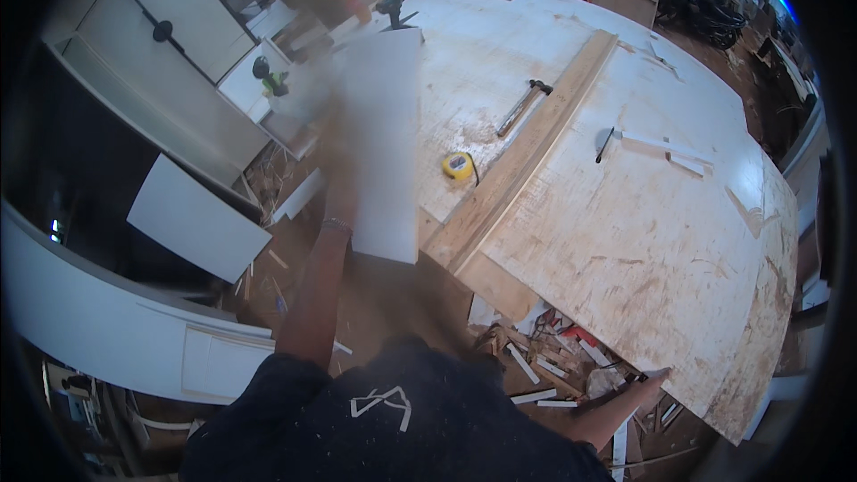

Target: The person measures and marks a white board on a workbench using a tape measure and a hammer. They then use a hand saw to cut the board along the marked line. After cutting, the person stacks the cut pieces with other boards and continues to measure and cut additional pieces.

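Observation:
A white rectangular board (386, 147) stands before me by the left side of the worktable, and my left hand (339, 186) is at its left edge. That hand looks closed on the board, though a blur covers much of the fingers. Low on the right, my right hand (650, 381) touches the near edge of the worktable (616, 277), fingers stretched out and nothing seen in them. A yellow tape measure (458, 166) lies just right of the board. Beyond it a hammer (524, 108) rests alongside a long wooden plank (536, 152).
A drill (394, 7) stands at the table's far left, and a green-and-black drill (270, 77) is farther left. A dark pen (604, 145) and white strips (665, 147) lie on the tabletop. Wood offcuts (536, 361) litter the floor under its near edge. White panels (198, 219) stand at left.

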`<state>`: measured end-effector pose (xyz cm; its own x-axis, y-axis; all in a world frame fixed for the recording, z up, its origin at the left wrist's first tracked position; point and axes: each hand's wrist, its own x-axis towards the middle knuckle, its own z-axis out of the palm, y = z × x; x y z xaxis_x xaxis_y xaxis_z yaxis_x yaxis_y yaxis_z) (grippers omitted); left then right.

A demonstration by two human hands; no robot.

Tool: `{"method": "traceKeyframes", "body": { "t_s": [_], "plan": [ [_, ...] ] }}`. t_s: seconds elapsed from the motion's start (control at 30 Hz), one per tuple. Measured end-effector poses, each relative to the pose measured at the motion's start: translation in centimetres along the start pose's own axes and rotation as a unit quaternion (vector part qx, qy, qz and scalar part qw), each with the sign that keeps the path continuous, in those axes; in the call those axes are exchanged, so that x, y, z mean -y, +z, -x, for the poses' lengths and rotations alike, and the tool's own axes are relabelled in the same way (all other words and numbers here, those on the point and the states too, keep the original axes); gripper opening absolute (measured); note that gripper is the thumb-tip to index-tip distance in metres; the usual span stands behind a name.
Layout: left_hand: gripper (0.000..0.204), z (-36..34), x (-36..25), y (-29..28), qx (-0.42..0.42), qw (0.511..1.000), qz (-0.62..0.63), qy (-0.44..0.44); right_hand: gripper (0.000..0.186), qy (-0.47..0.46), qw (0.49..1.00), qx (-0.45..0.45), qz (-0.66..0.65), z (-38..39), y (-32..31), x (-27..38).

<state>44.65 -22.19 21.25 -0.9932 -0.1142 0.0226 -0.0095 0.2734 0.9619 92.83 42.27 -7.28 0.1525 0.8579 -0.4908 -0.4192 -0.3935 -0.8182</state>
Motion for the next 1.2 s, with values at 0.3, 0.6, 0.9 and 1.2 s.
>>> {"method": "traceKeyframes", "body": {
  "t_s": [0.3,0.6,0.9,1.2],
  "plan": [
    [0.032,7.9,2.7,-10.5,-0.182,0.96,-0.175,0.123,0.056,0.065,0.925,0.053,0.37,11.8,-9.5,-13.9],
    [0.064,19.1,31.1,-28.5,-0.336,0.854,0.14,-0.373,0.048,0.283,0.326,0.664,0.611,44.1,-2.8,-30.4],
    [0.073,40.3,33.5,-34.7,-0.444,0.581,0.647,-0.216,0.061,0.037,-0.104,0.896,0.429,88.8,-7.1,-27.9],
    [0.079,42.2,34.0,-48.1,-0.548,0.549,0.595,-0.209,0.044,0.124,-0.19,0.888,0.4,104.6,-17.8,-37.6]
  ]
}}
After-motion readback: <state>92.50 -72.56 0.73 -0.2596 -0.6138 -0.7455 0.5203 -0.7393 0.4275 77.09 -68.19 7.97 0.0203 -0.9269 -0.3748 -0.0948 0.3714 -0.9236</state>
